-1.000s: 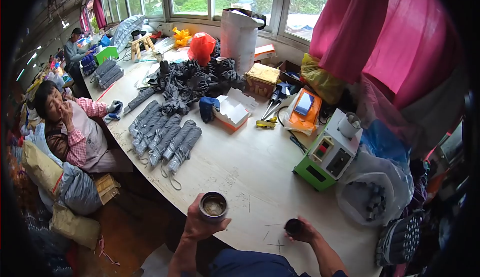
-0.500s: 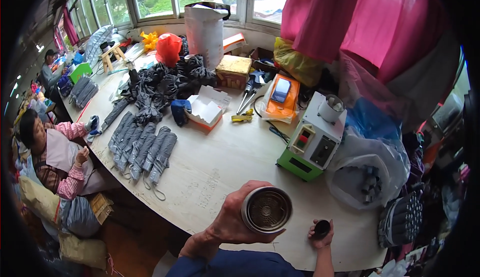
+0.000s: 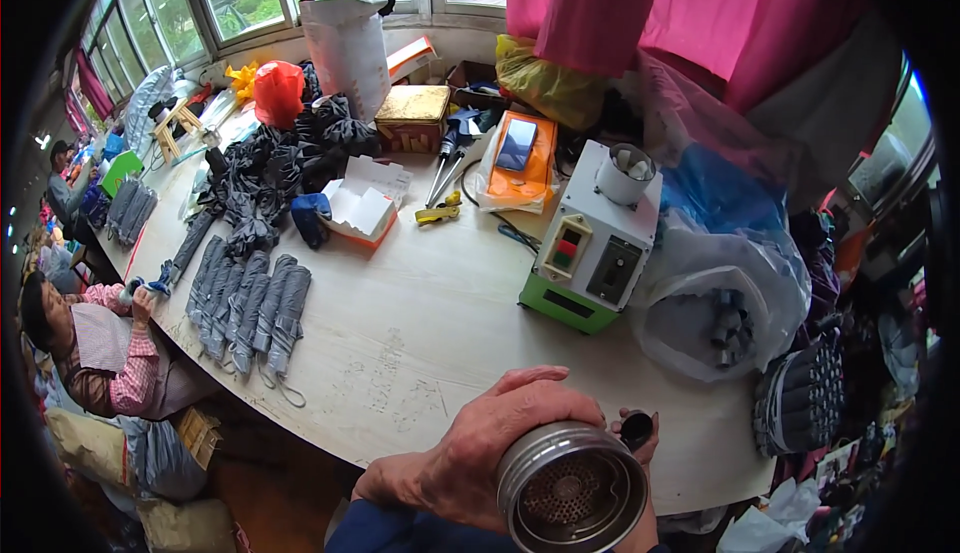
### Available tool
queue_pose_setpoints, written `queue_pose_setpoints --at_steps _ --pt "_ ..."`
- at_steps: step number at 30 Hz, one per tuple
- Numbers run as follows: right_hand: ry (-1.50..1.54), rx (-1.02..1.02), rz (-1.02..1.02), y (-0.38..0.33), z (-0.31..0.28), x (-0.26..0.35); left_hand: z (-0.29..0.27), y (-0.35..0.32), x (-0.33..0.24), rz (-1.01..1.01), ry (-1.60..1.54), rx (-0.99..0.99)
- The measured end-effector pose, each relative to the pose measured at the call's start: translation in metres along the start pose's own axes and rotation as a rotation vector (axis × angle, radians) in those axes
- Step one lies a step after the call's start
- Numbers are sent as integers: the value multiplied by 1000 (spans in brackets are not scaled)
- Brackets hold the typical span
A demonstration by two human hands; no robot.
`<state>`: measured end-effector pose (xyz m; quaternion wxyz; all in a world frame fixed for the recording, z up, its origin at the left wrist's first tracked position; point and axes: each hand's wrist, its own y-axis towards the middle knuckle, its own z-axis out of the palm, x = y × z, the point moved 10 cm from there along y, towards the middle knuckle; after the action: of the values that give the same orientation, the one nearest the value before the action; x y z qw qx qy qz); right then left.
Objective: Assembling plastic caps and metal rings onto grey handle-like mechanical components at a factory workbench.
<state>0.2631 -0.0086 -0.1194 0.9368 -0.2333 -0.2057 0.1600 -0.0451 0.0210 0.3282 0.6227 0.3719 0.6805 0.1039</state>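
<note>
Position of the wide, round, silver-metal flask [image 3: 572,488] had altered: a second earlier it was held by the near table edge, well apart from your other hand; at inspection it was raised close before your head, its open mouth tilted toward you. That change laid the inside open to view, including the round, perforated metal strainer [image 3: 566,496] set below the rim; whether any liquid was present could not be told.

Your left hand [image 3: 490,438] was clasped about the flask's side, part of the grip hidden. Your right hand [image 3: 648,452] lay partly behind the flask, fingers curled around the small, dark, round cap [image 3: 635,430]. Cap and flask appeared nearer each other in view than before, and contact could not be confirmed. In judgement, the flask stood uncovered for a look inside, with neither hand free.

Your view had also swung to the right. The row of folded grey cloth umbrellas [image 3: 243,313] and the green-and-grey box-shaped machine [image 3: 590,238] sat further left in view, yet their places on the pale, curved-edge table [image 3: 430,283] appeared unchanged.
</note>
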Motion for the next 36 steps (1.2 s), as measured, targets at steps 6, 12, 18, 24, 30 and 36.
queue_pose_setpoints --at_steps 6,12,18,24,30,36 --pt "40 111 77 1 21 0 4 10 1 -87 -41 -46" --pt "35 141 64 -3 25 2 12 10 -3 -62 -55 -34" --pt "13 132 59 -1 25 3 16 17 -10 -37 -66 -18" --pt "-31 93 17 -5 7 3 20 16 -15 -28 -37 -45" --pt "-41 35 -16 -4 7 4 19 17 -15 -47 -35 -70" --pt "8 12 20 -2 1 2 18 17 -21 -39 -45 -81"
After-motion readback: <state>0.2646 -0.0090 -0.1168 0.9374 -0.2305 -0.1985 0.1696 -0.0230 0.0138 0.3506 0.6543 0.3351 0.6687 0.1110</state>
